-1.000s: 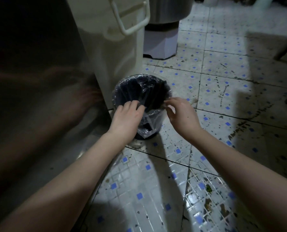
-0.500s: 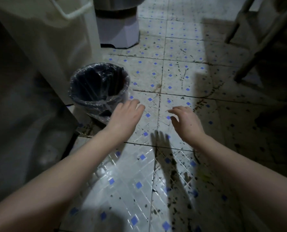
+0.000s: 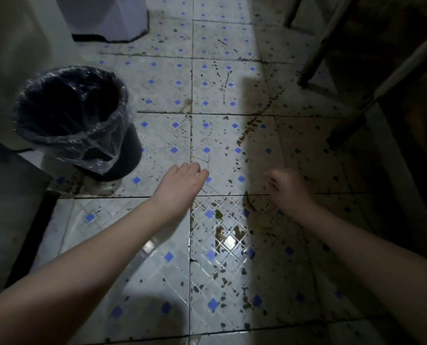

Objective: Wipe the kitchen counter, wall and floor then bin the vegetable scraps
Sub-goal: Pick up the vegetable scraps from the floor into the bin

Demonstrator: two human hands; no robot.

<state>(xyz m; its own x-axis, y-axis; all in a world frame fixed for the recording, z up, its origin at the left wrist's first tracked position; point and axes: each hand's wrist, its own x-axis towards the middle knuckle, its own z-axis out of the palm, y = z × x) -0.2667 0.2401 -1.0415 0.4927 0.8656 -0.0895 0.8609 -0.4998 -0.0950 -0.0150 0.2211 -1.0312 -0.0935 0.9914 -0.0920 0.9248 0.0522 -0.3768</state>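
A small black bin [image 3: 123,155] lined with a clear plastic bag [image 3: 98,145] stands on the tiled floor at the left. Both of my hands hover above the floor, holding nothing. My left hand [image 3: 182,181] is to the right of the bin, its fingers loosely curled downward. My right hand [image 3: 288,188] sits in shadow further right, fingers hanging relaxed. A small green vegetable scrap [image 3: 218,214] lies on the floor between my forearms, near brown stains [image 3: 228,234].
The floor [image 3: 167,83] has white tiles with blue diamonds, speckled with dark spots and wet glare. A large cream container [image 3: 20,51] and a white base [image 3: 108,18] stand behind the bin. Metal legs [image 3: 342,41] cross the upper right. A dark cabinet [image 3: 5,207] is at left.
Both hands let go of the bin's rim and drew back to the right over the floor. My view swung right and down, so the bin now sits at the left.
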